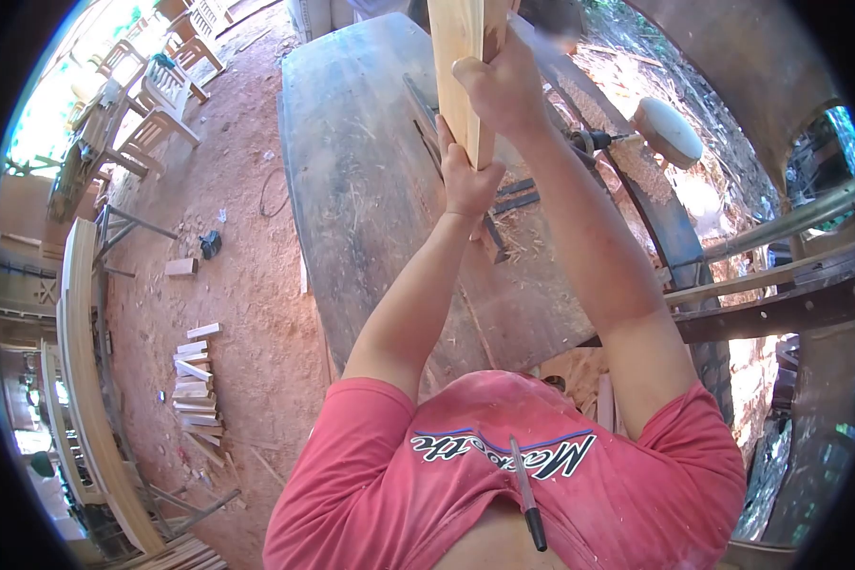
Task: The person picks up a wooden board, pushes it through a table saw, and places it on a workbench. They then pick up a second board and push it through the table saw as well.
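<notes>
A pale wooden board (456,76) stands out from my hands toward the top edge of the view, which cuts off its far end. My left hand (470,180) grips the near end, fingers along its left side. Farther up, my right hand (505,85) is wrapped around the right side of the same board. Both hands are over a large worn worktable (351,161) with dark slots. Wood shavings (532,242) lie around the slots just below my hands. A dark spindle-like part (591,142) sits right of my right forearm.
A white rounded object (670,133) is beyond the spindle. Short wood pieces (196,389) lie in a row on the dirt floor (247,256). Long planks (90,380) rest on metal stands at left. Wooden chairs (166,100) stand at the upper left. A metal rail (779,223) crosses the right.
</notes>
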`<state>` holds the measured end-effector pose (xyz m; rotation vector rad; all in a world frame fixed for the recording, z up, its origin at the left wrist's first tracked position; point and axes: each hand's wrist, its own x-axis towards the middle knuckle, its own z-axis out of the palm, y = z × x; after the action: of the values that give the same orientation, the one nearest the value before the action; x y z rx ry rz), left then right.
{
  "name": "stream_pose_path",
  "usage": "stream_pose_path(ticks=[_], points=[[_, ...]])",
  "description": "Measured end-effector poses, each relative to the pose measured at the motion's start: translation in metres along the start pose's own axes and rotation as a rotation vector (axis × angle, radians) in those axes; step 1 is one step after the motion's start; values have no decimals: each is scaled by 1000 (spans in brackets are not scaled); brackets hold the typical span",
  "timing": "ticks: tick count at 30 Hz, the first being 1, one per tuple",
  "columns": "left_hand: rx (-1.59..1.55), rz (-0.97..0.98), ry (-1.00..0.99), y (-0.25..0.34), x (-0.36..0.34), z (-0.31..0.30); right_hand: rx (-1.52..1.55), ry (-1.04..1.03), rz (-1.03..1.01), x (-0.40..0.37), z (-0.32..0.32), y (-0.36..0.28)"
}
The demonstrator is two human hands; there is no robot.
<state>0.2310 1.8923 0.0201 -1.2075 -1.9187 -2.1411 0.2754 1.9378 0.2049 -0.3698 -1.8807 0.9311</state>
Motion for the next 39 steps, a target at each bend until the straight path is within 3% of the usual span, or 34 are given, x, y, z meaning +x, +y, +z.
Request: stream_pose_path(ticks=[5,7,10,14,16,18,20,23,26,34,39], points=[[-22,-6,27,0,4,1,44,-5,-71,5,1,5],[-40,-11,35,-3,7,2,72,-44,29,8,-2,-3],[-12,39,49,-14,9,4,90,-20,-48,10,0,1],[43,86,82,-20,14,5,116,10,54,13,7,2],[55,86,100,-19,18,5,182,25,-98,19,13,15],[77,95,93,-17,21,2,159,25,-48,21,13,11],[40,66,98,-17,25,4,136,16,8,22,15,13],[-9,38,117,-20,30,4,180,53,-79,27,19,19],[13,51,126,-26,36,4,158,-16,12,33,19,22],[43,-12,115,-35,53,2,249,16,-121,51,36,39],[-5,47,139,-49,63,4,194,1,-48,59,39,41]])
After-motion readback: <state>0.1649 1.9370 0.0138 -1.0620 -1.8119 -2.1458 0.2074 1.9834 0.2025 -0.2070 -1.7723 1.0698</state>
